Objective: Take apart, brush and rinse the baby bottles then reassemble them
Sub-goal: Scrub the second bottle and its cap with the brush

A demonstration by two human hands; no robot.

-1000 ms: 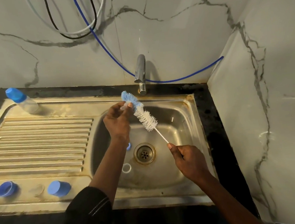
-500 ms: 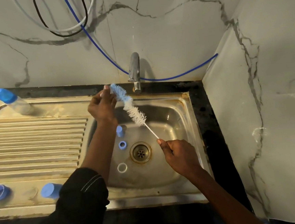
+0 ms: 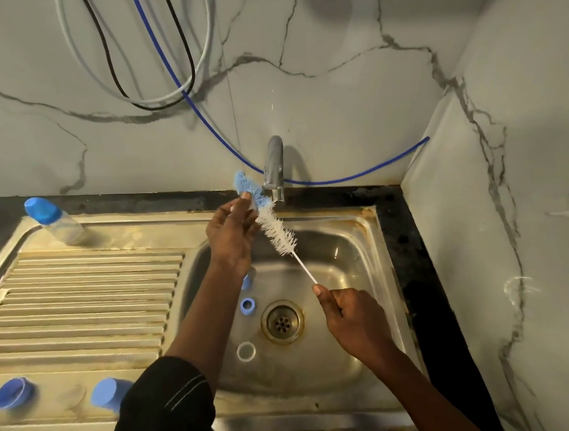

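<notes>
No readable text anywhere — no labels, brands or numbers.

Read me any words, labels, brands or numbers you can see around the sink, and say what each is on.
No text can be read anywhere in this view.
bottle: faint bluish marks on its side, too blurred to read.
tap, brush, blue caps: no print shows on them.

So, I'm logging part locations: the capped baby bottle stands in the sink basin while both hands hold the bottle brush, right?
No: the head view shows the capped baby bottle on the drainboard. The left hand and right hand do hold the bottle brush.
</notes>
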